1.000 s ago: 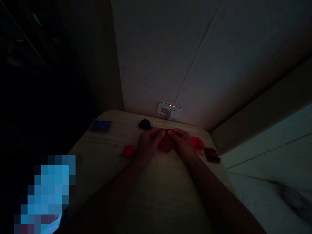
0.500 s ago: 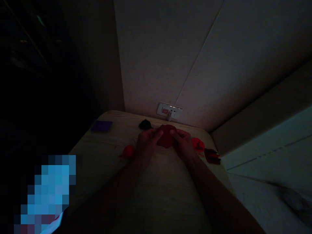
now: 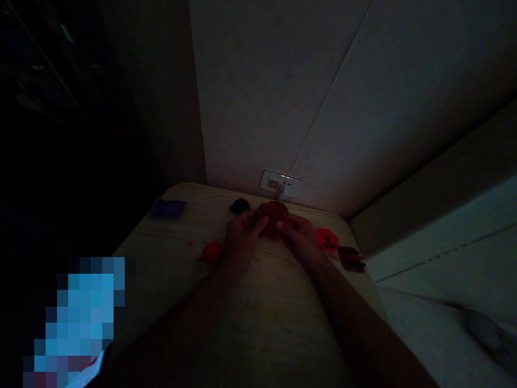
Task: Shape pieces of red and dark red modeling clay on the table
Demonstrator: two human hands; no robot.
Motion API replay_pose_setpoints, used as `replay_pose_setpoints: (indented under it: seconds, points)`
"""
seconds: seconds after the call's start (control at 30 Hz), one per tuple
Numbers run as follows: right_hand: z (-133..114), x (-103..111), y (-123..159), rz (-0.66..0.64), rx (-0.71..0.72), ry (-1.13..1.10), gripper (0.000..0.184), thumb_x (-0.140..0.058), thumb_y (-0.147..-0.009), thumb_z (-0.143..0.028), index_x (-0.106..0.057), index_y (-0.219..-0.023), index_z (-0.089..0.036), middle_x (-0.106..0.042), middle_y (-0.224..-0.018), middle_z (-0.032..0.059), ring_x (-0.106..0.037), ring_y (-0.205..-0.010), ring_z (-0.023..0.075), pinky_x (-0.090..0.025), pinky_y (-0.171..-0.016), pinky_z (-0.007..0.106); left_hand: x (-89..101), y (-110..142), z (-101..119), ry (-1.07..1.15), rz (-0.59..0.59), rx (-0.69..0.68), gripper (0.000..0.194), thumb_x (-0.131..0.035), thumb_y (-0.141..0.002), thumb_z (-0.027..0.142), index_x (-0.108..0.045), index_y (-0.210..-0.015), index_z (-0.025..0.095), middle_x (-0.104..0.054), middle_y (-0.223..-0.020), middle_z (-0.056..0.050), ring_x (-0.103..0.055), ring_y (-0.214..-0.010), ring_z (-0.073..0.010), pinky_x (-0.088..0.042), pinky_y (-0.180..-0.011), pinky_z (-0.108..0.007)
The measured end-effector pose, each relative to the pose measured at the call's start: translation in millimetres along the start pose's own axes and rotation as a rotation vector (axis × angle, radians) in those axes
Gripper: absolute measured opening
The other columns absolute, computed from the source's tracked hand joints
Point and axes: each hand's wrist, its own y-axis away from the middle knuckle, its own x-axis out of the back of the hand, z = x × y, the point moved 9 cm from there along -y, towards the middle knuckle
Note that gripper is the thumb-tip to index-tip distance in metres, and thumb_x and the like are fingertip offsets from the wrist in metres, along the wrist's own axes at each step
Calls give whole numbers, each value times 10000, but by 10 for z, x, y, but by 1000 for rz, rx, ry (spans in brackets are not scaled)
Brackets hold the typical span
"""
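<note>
Between both hands is a flat, dark red piece of modelling clay (image 3: 273,213) with an uneven round outline, held above the far part of the table. My left hand (image 3: 243,233) pinches its left side, thumb on the near face. The opposite side is gripped by my right hand (image 3: 299,234), its thumb pressed on the face close to the other thumb. Fingers behind the clay are mostly hidden. A bright red ball (image 3: 212,251) lies just left of my left wrist. Behind that hand sits a black lump (image 3: 240,205). Dim light blurs fine detail.
Right of my hands lie a red disc (image 3: 327,240) with dark bits on it and a dark red piece (image 3: 351,259) with black strips. A purple packet (image 3: 168,209) rests at the wooden table's (image 3: 278,312) far left. A wall socket (image 3: 280,184) with a plug is behind.
The clay has shifted slightly up and left, and its outline looks changed. My right hand has moved a little left, bringing the thumbs closer together.
</note>
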Motion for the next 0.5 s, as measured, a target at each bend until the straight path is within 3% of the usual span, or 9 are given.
replay_pose_setpoints:
  seconds: [0.17, 0.3, 0.5]
  points:
    - [5, -30, 14, -50, -40, 50, 259, -941, -638, -363, -801, -726, -162, -753, -627, 37, -649, -532, 145, -508, -549, 252, 100, -14, 30, -28, 90, -62, 378, -850, -702, 368, -733, -982, 142, -801, -961, -100, -744, -872, -220, -553, -770, -295]
    - [3, 24, -3, -7, -21, 29, 243, -915, -681, -373, -802, -774, -179, -766, -665, 30, -652, -543, 136, -512, -564, 253, 6, -12, -8, 30, -2, -5, 475, -870, -689, 346, -706, -1086, 143, -800, -1037, -117, -754, -904, -218, -572, -797, -301]
    - [-28, -13, -20, -16, 14, 28, 289, -939, -633, -360, -800, -829, -199, -789, -750, 31, -678, -624, 156, -542, -648, 281, -38, 30, 13, 33, -38, 15, 421, -880, -658, 294, -710, -1010, 138, -802, -907, -94, -743, -718, -186, -591, -698, -295]
